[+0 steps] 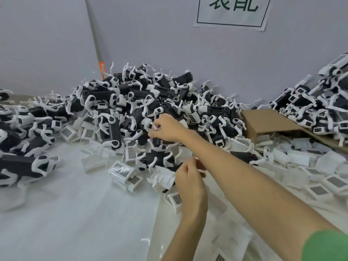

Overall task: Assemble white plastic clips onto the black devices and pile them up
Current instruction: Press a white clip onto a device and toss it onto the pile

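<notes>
A big pile of black devices (143, 102) with white clips fitted fills the middle of the table against the wall. My right hand (167, 128) reaches into the pile's front, its fingers pinched on a white clip piece at one black device. My left hand (190, 178) hovers lower, near the table, fingers curled on a small white plastic clip. Loose white clips with grid-patterned faces (122, 169) lie scattered on the table in front of the pile.
More assembled devices lie at the left (20, 129) and are heaped at the far right (320, 102). A flattened cardboard box (267, 121) lies right of the pile, with loose white clips (320, 176) spread below it. A paper sign (233, 10) hangs on the wall.
</notes>
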Demonstrator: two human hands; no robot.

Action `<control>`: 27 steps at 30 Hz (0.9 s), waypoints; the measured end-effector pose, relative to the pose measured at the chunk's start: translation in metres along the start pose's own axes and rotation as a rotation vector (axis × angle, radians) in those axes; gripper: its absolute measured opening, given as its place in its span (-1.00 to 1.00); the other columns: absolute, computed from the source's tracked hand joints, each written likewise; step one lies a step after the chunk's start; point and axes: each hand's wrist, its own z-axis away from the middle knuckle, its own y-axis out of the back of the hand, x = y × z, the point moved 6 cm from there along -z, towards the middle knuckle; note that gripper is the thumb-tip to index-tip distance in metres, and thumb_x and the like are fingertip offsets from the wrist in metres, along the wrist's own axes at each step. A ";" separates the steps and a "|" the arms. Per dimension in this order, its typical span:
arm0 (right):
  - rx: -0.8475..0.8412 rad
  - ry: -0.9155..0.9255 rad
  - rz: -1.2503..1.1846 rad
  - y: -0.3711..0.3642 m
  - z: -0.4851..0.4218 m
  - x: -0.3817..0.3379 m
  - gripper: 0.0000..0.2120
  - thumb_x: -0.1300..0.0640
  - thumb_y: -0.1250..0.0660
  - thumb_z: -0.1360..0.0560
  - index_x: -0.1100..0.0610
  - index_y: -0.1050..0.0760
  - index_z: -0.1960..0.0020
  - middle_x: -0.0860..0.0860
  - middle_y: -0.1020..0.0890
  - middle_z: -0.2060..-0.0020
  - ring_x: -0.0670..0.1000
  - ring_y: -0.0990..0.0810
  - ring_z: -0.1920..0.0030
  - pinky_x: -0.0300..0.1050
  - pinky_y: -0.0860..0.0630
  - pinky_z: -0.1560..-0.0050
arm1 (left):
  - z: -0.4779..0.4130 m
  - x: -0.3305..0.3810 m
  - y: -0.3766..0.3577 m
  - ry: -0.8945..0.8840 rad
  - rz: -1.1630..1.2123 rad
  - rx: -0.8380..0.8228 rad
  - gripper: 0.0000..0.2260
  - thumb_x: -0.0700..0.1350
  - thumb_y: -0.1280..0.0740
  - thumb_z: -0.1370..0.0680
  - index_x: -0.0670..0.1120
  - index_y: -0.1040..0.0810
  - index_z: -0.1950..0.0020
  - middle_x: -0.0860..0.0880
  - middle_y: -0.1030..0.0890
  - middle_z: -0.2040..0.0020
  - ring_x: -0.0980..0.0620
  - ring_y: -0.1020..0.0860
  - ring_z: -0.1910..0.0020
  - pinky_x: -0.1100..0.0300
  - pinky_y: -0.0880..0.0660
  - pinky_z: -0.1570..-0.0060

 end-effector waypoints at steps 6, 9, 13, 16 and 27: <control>0.082 -0.033 0.059 0.036 0.050 0.027 -0.61 -0.06 -0.14 -0.68 0.11 -0.58 0.15 0.01 -0.53 -0.07 0.02 -0.51 0.01 -0.01 -0.41 0.04 | -0.001 0.000 -0.002 0.087 0.122 0.011 -0.75 -0.20 -0.21 -0.62 -0.12 -0.64 0.16 -0.06 -0.69 0.20 0.08 -0.64 0.31 0.21 -0.41 0.24; 0.439 -0.044 -0.009 0.082 0.083 0.035 -0.67 0.00 -0.18 -0.68 0.05 -0.57 0.18 -0.04 -0.60 -0.08 0.02 -0.58 0.00 -0.06 -0.46 0.05 | 0.000 0.002 -0.006 0.025 0.053 -0.014 -0.75 -0.20 -0.20 -0.65 -0.08 -0.64 0.11 0.02 -0.70 0.14 0.07 -0.68 0.13 0.25 -0.44 0.12; 0.784 -0.159 -0.447 0.124 0.148 0.067 -0.68 0.02 -0.20 -0.68 -0.03 -0.54 0.22 -0.09 -0.60 0.16 0.02 -0.62 0.08 -0.10 -0.58 0.20 | -0.001 0.006 -0.008 -0.075 0.052 -0.075 -0.81 -0.16 -0.23 -0.67 -0.01 -0.65 -0.02 0.09 -0.70 0.01 0.09 -0.66 -0.06 0.23 -0.50 -0.08; 0.683 -0.270 -1.066 0.101 0.194 0.088 -0.76 0.00 -0.25 -0.63 0.07 -0.58 0.13 0.01 -0.67 0.09 0.05 -0.65 0.09 -0.12 -0.64 0.28 | 0.002 0.006 -0.018 0.030 0.263 -0.252 -0.79 0.01 -0.24 -0.67 -0.02 -0.56 -0.23 0.02 -0.70 -0.12 -0.05 -0.71 -0.02 0.12 -0.56 -0.06; 0.541 -0.299 -1.501 0.021 0.279 0.091 -0.77 0.07 -0.27 -0.52 0.11 -0.62 -0.10 0.14 -0.66 -0.20 0.17 -0.68 -0.10 0.05 -0.62 -0.09 | 0.034 -0.019 -0.047 0.358 0.027 -0.778 -0.50 0.07 -0.38 -0.56 -0.30 -0.55 -0.32 -0.23 -0.66 -0.07 -0.09 -0.62 0.05 0.12 -0.58 0.09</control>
